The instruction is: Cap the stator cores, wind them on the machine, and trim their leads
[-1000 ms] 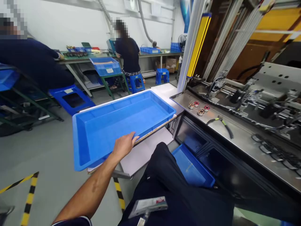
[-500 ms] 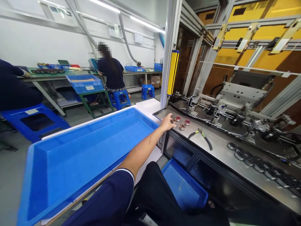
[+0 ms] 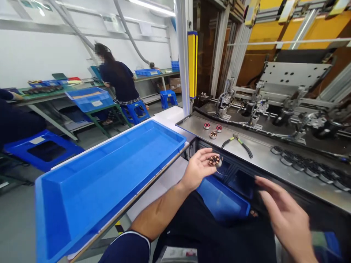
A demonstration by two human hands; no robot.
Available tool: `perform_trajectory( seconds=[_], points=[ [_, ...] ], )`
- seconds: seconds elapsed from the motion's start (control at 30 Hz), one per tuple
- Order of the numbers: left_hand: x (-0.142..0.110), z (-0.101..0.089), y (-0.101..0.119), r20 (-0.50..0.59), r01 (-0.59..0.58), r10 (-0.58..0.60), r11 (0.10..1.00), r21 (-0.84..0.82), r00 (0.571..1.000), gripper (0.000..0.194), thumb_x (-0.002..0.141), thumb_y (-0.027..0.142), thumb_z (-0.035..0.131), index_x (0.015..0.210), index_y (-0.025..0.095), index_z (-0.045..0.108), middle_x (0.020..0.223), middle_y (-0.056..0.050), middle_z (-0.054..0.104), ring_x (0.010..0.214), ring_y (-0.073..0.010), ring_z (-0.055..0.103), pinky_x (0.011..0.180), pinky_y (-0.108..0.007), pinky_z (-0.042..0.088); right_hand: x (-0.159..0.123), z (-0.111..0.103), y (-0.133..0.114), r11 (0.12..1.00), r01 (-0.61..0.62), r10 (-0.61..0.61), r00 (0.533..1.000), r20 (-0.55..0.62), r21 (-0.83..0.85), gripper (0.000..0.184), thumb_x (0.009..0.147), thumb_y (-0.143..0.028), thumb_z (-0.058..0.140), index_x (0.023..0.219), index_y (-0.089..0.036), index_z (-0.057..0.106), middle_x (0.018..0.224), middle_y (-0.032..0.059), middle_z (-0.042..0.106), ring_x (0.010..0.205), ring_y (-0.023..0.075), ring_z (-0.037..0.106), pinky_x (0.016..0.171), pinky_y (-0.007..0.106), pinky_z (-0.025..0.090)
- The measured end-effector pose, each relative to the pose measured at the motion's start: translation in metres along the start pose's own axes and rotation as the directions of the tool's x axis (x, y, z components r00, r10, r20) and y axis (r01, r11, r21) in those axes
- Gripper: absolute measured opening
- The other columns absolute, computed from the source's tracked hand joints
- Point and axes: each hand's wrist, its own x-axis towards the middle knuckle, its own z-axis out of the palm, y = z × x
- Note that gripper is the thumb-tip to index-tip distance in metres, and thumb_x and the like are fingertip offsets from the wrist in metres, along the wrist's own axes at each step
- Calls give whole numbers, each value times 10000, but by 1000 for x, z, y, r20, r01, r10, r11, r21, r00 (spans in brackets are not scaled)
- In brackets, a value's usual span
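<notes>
A round copper-wound motor stator point(image 3: 214, 161) with thin loose wire ends is pinched in the fingers of my left hand point(image 3: 196, 170), in front of the metal bench's edge. To its right my right hand point(image 3: 286, 215) hangs in the air, thumb and fingers apart, with nothing between them. Beyond my left hand, another copper stator point(image 3: 213, 134) and two red-topped stators point(image 3: 207, 126) lie on the metal bench point(image 3: 192, 124). Beside them rest pliers point(image 3: 237, 144) with green and black handles, spread apart.
A large blue tray point(image 3: 109, 175) sits on the table at left. Several black ring-shaped parts point(image 3: 309, 166) line the bench at right, before machine fixtures point(image 3: 290, 106). Below is another blue tray point(image 3: 223, 201). A co-worker point(image 3: 117, 76) sits at the far bench.
My left hand went from the blue tray's rim to the stators, picked up one copper stator and brought it back towards me. My right hand has come into view.
</notes>
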Motion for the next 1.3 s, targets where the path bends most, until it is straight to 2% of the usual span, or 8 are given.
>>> perform_trajectory(
  seconds=[0.07,0.17,0.43,0.6,0.73,0.9,1.1,1.3],
  points=[
    [-27,16,-8,95,33,-19,987,-157,995,616,676,128,799,1214,178,504,1231,-144,687,1023,-190,711,918,-327,562,2,16,-11,978,-150,124,977,173,145,385,857,-563,643,951,-196,711,916,76,704,774,186,640,740,301,535],
    [-57,30,-14,160,-95,112,989,-110,981,558,753,70,734,1250,189,510,1258,-145,683,1097,-186,693,956,-314,554,-3,31,-26,912,-304,182,902,392,276,457,864,-611,614,718,-180,649,675,35,613,639,150,562,614,261,477],
    [-78,37,-23,266,-333,332,942,-40,905,693,741,62,783,1345,216,481,1230,-130,705,1049,-190,718,912,-294,588,-40,12,-25,856,-416,216,826,522,305,436,916,-492,614,616,-183,545,598,0,520,614,119,465,603,245,384],
    [-77,38,-25,283,-344,354,935,-85,891,717,737,83,805,1359,221,476,1190,-119,717,980,-172,727,840,-267,610,-42,-11,4,802,-449,-79,573,816,394,397,872,-483,673,622,-182,604,555,17,553,536,114,487,538,253,367],
    [-78,41,-25,307,-445,436,895,-43,846,745,741,46,782,1392,242,475,1179,-105,719,994,-175,719,863,-276,602,-51,10,12,682,-571,124,706,697,456,327,770,-505,779,823,-188,718,634,30,637,517,105,526,479,214,413],
    [-78,44,-28,327,-451,424,893,5,844,757,746,29,763,1410,243,470,1175,-101,721,986,-174,719,875,-283,600,-73,34,3,607,-652,210,682,700,453,296,732,-446,827,745,-172,714,487,-2,583,387,58,456,395,156,366],
    [-76,41,-31,369,-184,216,976,-120,904,801,754,86,793,1433,256,403,1224,-117,707,997,-167,723,898,-287,589,-81,19,5,711,-591,211,696,686,381,242,744,-390,819,737,-160,744,502,18,614,405,93,530,431,195,464],
    [-81,40,-31,507,-54,101,993,-107,856,655,877,90,644,1444,274,373,1343,-151,625,1116,-181,668,993,-350,532,-55,7,-6,716,-506,289,842,456,481,388,772,-547,757,799,-160,740,655,75,678,551,159,617,492,258,526]
  ],
)
